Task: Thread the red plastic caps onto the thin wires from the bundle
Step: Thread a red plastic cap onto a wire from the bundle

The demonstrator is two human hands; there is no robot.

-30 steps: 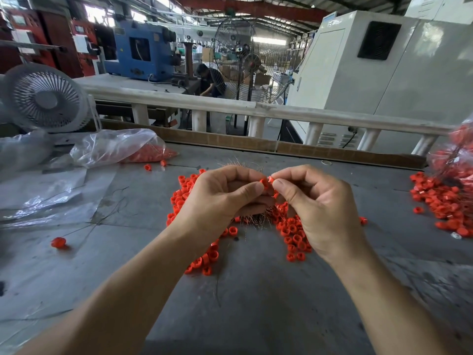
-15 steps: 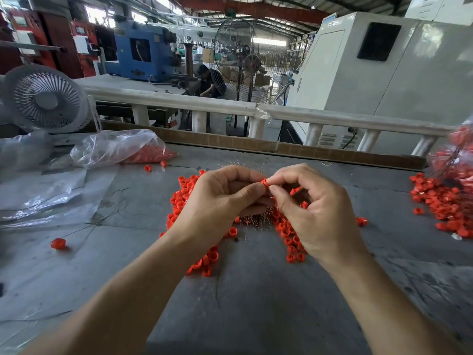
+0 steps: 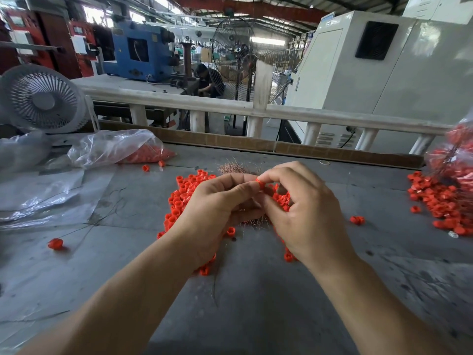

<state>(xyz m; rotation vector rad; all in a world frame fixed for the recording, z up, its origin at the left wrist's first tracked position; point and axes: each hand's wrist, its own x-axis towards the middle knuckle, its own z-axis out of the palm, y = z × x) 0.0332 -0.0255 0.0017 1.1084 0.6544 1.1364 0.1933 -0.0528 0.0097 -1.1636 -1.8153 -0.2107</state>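
Note:
A pile of loose red plastic caps (image 3: 183, 193) lies on the grey table (image 3: 256, 316) beneath my hands. A bundle of thin coppery wires (image 3: 234, 169) shows just behind my fingers, and its near ends poke out under my palms. My left hand (image 3: 217, 213) and my right hand (image 3: 304, 216) meet above the pile. Together their thumbs and forefingers pinch one red cap (image 3: 261, 182). Whether a wire passes through that cap is too fine to tell. My left hand's curled fingers seem to hold wires, mostly hidden.
A clear plastic bag (image 3: 115, 147) with red caps lies at the back left, near a white fan (image 3: 42, 98). Another heap of caps (image 3: 442, 201) and a bag sit at the right edge. A single capped wire (image 3: 55, 243) lies at the left. A railing borders the table's far side.
My right hand has rolled its fingers over and shifted slightly left, and the pinched cap now sits between both hands' fingertips. My left hand has stayed nearly still.

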